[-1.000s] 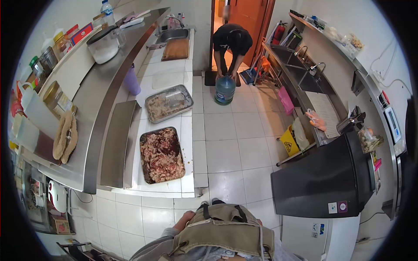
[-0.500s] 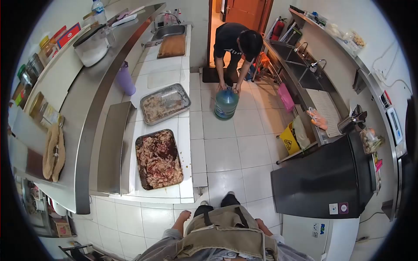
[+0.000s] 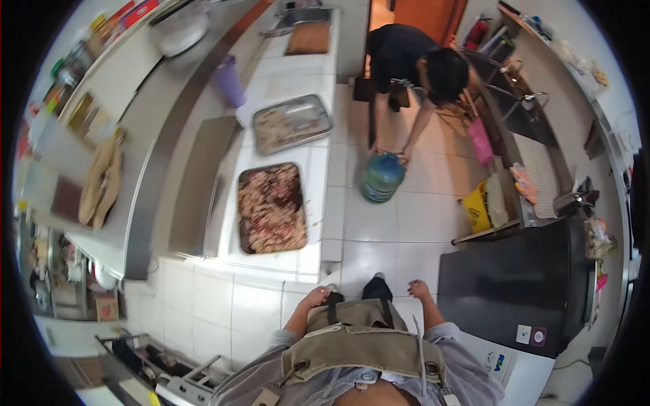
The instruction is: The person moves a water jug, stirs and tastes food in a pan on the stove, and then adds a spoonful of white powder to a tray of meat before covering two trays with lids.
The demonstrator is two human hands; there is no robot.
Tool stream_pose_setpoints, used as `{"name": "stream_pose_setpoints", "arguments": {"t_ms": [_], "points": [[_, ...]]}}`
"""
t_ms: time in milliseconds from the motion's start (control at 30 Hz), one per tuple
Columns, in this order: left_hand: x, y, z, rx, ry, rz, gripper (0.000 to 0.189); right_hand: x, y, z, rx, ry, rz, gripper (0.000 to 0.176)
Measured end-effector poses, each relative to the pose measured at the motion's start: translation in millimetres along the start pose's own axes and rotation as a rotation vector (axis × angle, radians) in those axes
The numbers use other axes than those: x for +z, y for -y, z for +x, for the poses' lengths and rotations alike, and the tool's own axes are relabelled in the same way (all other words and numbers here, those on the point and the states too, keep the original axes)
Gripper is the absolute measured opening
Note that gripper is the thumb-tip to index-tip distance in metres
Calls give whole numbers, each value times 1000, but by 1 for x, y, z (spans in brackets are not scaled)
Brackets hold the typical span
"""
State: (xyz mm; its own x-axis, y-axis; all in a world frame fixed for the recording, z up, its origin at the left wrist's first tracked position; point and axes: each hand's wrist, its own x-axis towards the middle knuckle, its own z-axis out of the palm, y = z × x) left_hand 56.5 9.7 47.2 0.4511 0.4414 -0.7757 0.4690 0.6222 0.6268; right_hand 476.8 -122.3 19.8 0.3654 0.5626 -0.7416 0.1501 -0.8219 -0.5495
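My left hand (image 3: 316, 296) hangs low before my apron (image 3: 352, 352), near the front end of the white tiled counter (image 3: 310, 267). Its fingers are loosely bent, with nothing visible in them. My right hand (image 3: 419, 289) is held out by my other side, near the black bin-like cabinet (image 3: 508, 291), fingers slightly apart and empty. Nearest my left hand on the counter is a metal tray of raw meat (image 3: 271, 213). Behind it lies a second metal tray (image 3: 294, 125) with pale residue. Ahead, another person (image 3: 413, 61) bends over a blue-green water jug (image 3: 382, 177), both hands at its top.
A steel shelf (image 3: 152, 176) runs along the left, with a purple cup (image 3: 230, 82) beside it. A brown cutting board (image 3: 308, 38) lies near the far sink. On the right are sinks (image 3: 518, 88) and a yellow sign (image 3: 477, 208). Tiled floor (image 3: 372, 260) lies between.
My view has shifted, and the counter now sits further right in it. My right hand has swung out into plain view. The other person and the jug have come a little nearer; the jug now tilts.
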Motion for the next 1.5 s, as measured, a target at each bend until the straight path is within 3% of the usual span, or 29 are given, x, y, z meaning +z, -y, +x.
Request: {"name": "stream_pose_setpoints", "arguments": {"t_ms": [100, 133, 300, 433, 533, 567, 667, 733, 767, 933, 1000, 1067, 1133, 1200, 1233, 1300, 1333, 1367, 1433, 1500], "points": [[-43, 41, -16, 154, -372, -127, 23, 25, 49, -16, 127, 46, 82, 27], [-54, 54, -32, 97, -493, -157, 25, 31, 53, -18, 176, 79, 98, 28], [-95, 130, -122, -114, -713, -431, 32, 47, 102, -13, 220, 172, -25, 35], [-68, 202, -179, -264, -930, -538, 30, 40, 149, 21, 173, 205, -97, 41], [-11, 252, -192, -375, -1029, -686, 27, 31, 185, 42, 132, 216, -151, 46], [14, 266, -191, -396, -1049, -742, 27, 30, 194, 49, 117, 161, -151, 40], [82, 295, -167, -457, -807, -694, 34, 26, 216, 61, 90, 79, -149, 32], [110, 295, -143, -517, -559, -221, 42, 22, 226, 62, 37, 157, -203, 46], [128, 289, -147, -300, -562, -531, 42, 19, 230, 57, 35, 163, -207, 45], [107, 258, -162, -469, -673, -393, 39, 15, 226, 71, 50, 161, -279, 44], [97, 242, -163, -354, -892, -778, 34, 14, 225, 78, 92, 142, -304, 39], [89, 227, -157, -244, -922, -892, 31, 16, 227, 78, 65, 123, -341, 37], [88, 228, -145, -123, -889, -905, 31, 19, 224, 80, 49, 87, -330, 34], [90, 221, -133, -123, -830, -839, 31, 19, 216, 99, 21, 111, -496, 33], [96, 226, -125, -124, -790, -800, 32, 18, 201, 128, -72, 149, -593, 32], [107, 224, -121, -155, -697, -722, 31, 17, 181, 136, -445, 63, -758, 25], [111, 239, -110, -199, -660, -621, 29, 24, 178, 146, -292, -19, -615, 25], [112, 228, -115, -273, -591, -542, 28, 26, 179, 137, -369, -120, -639, 27], [120, 238, -109, -331, -529, -598, 28, 22, 174, 145, -453, -101, -764, 30], [126, 231, -110, -424, -496, -634, 33, 18, 183, 135, -363, -75, -858, 33]]}}
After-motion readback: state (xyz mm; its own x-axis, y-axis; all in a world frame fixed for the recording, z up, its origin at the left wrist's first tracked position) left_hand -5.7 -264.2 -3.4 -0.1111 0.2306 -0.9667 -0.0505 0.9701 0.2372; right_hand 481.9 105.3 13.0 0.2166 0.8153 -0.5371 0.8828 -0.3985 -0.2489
